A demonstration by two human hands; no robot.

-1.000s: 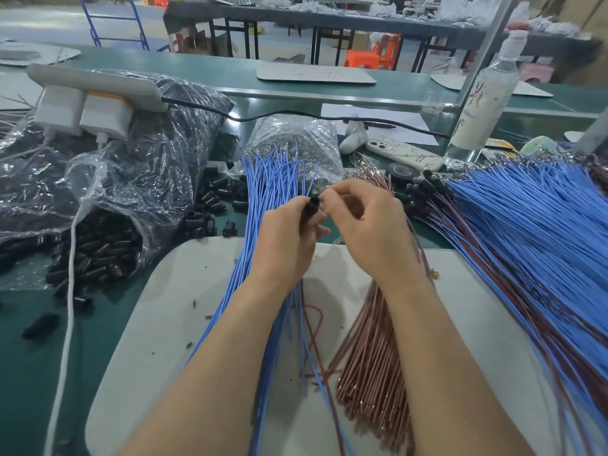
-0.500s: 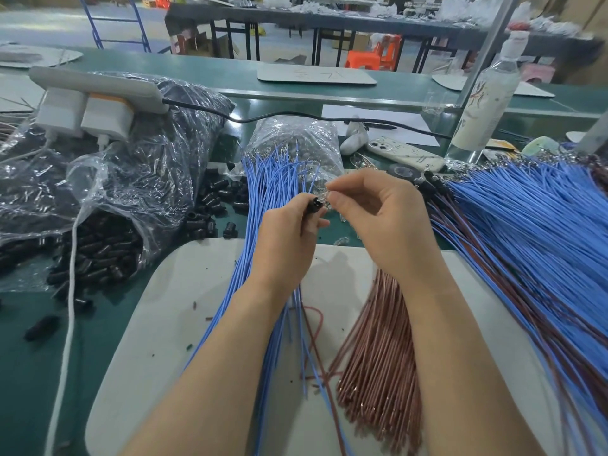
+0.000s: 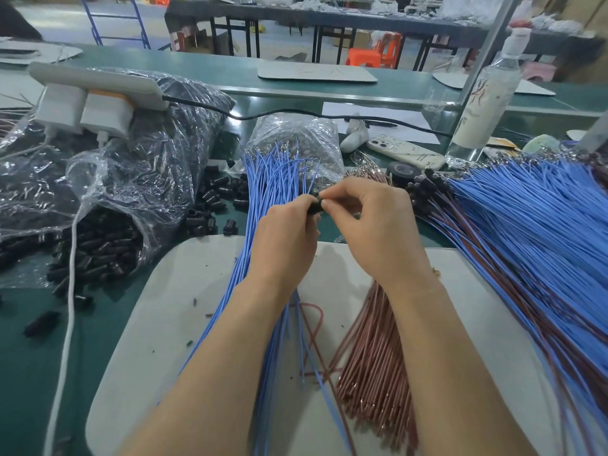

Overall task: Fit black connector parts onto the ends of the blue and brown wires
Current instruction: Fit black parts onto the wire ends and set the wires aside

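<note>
My left hand (image 3: 286,235) grips a small black connector part (image 3: 316,205) between thumb and fingers. My right hand (image 3: 378,222) pinches at the connector's right end, fingertips touching it; the wire end there is hidden. A blue and a brown wire (image 3: 312,350) trail down from under my hands. A bundle of blue wires (image 3: 266,179) lies under my left hand. A bundle of brown wires (image 3: 375,357) lies below my right wrist. Loose black connector parts (image 3: 217,202) sit left of the blue bundle.
A white work mat (image 3: 171,317) lies under my forearms. A large pile of blue and brown wires fitted with connectors (image 3: 526,232) fills the right. Plastic bags of black parts (image 3: 108,199) sit left, with a power strip (image 3: 92,90), a phone (image 3: 404,153), a tape roll (image 3: 403,171) and a bottle (image 3: 487,93) behind.
My right hand has come down and back against the connector in my left hand, after lifting slightly. Both hands stay together at the same spot.
</note>
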